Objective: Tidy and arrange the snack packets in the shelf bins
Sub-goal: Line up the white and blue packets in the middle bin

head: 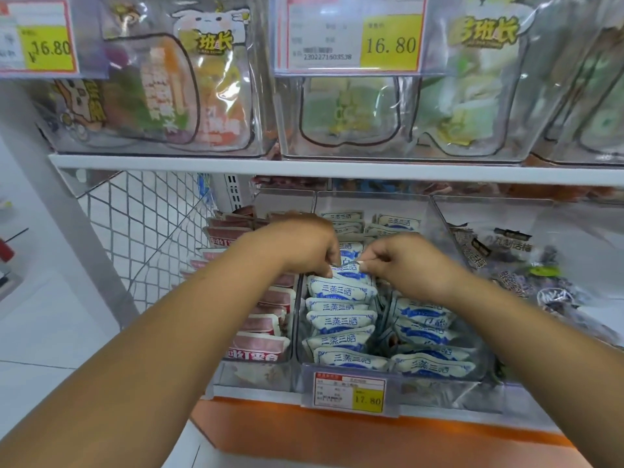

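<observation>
A clear middle bin (pixel 398 380) on the lower shelf holds several white-and-blue snack packets (pixel 341 322) standing in two rows. My left hand (pixel 304 244) and my right hand (pixel 405 261) meet over the left row. Both pinch the top edge of one white-and-blue packet (pixel 347 266) with curled fingers. Further packets of the same kind (pixel 395 221) lie behind my hands at the back of the bin.
Left of it stands a bin of pink-and-red packets (pixel 266 346). A bin of dark purple packets (pixel 516 268) is on the right. The upper shelf (pixel 304 165) carries clear bins of larger bags close above my hands. A wire mesh panel (pixel 148 231) closes the left side.
</observation>
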A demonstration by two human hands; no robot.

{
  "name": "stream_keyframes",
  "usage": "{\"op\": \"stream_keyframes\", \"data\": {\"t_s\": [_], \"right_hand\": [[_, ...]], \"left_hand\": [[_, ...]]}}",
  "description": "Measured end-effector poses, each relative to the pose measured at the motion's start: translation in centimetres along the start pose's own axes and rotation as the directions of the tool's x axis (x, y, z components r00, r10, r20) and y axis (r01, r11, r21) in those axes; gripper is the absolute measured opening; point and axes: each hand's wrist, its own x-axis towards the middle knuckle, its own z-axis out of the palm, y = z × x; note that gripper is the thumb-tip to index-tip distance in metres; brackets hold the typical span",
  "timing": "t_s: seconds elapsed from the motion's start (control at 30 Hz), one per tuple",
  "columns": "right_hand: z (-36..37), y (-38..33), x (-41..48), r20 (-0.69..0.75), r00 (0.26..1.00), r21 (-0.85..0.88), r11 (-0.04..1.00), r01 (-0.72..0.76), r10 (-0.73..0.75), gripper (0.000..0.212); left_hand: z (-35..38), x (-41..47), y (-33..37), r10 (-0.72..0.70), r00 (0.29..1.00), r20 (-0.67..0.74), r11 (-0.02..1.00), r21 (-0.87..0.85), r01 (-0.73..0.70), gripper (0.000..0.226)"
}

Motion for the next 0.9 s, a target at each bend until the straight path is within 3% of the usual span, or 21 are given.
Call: {"op": "stream_keyframes", "data": {"t_s": [0.17,0.3,0.4,0.47,0.57,0.63,0.67,0.77,0.9], "right_hand": [[-0.1,0.0,0.1,0.080,0.996,0.024,0.999,-0.038,0.035,0.005],[0.0,-0.1,0.5,0.091,0.995,0.008,0.999,-0.031,0.031,0.006],[0.8,-0.3,0.9,0.162,0.987,-0.167,0.986,0.024,0.004,0.007],[0.7,-0.5,0.8,0.210,0.978,-0.172,0.985,0.032,0.005,0.002],[-1.4,-0.5,0.7,0.061,0.998,-0.009,1.000,-0.029,0.029,0.011],[-2.2,-0.2,1.2,-0.093,0.995,-0.055,0.998,-0.026,0.021,0.016],[-2.2,-0.3,1.5,-0.100,0.995,-0.107,0.994,-0.016,0.005,0.022],[-0.9,-0.4,2.5,0.061,0.998,-0.233,0.973,0.000,0.015,0.042],[-0.5,-0.3,3.2,0.056,0.998,-0.268,0.963,-0.012,0.028,0.023]], "left_hand": [[1.0,-0.3,-0.8,-0.052,0.990,-0.133,0.982,-0.184,0.027,0.011],[1.2,-0.5,-0.8,-0.068,0.979,-0.193,0.988,-0.149,0.039,0.007],[1.3,-0.4,-0.6,-0.087,0.971,-0.222,0.987,-0.149,0.055,0.004],[1.4,-0.7,-0.7,-0.080,0.970,-0.230,0.984,-0.176,0.040,0.004],[1.4,-1.3,-0.8,-0.058,0.980,-0.191,0.982,-0.186,0.022,0.003],[1.3,-1.4,-0.6,-0.054,0.988,-0.148,0.987,-0.157,0.031,0.006],[1.2,-1.3,-0.5,-0.051,0.990,-0.131,0.990,-0.135,0.033,0.008],[0.8,-0.9,-0.2,-0.052,0.993,-0.107,0.994,-0.099,0.041,0.010],[0.6,-0.5,-0.2,-0.052,0.996,-0.071,0.995,-0.084,0.046,0.021]]}}
